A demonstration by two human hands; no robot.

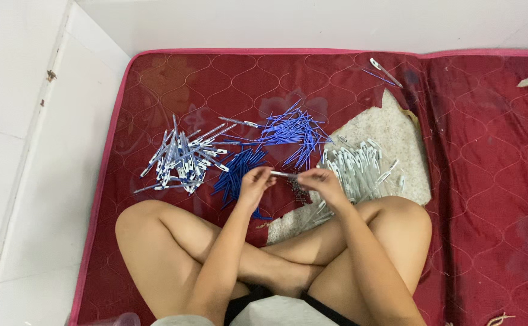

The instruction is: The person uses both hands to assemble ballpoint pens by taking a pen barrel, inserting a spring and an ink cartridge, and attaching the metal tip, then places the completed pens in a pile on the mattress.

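1. A dark red quilted mattress (475,181) with a pink edge covers the floor and carries everything; white tiled floor (28,199) lies along its left side.
2. The person sits cross-legged on the mattress, bare knees spread wide, both forearms reaching forward over the crossed legs.
3. A torn patch of pale, speckled padding (391,130) shows on the mattress, right of the middle.
4. On that patch lies a heap of clear pen barrels (360,169), just beside the right hand.
5. A heap of thin blue refills (294,130) fans out above the hands, well up the mattress.
6. A pile of finished-looking pens (182,158), clear and blue mixed, lies to the left, apart from the hands.
7. A smaller bunch of dark blue caps or sticks (235,172) lies just left of the left hand.
8. The left hand (255,184) has its fingers pinched on one end of a single pen (283,174).
9. The right hand (324,183) has its fingers closed on the other end; the pen hangs level between the two hands, above the mattress, in front of the knees.
10. One stray pen (384,71) lies near the top edge, far from all the heaps.
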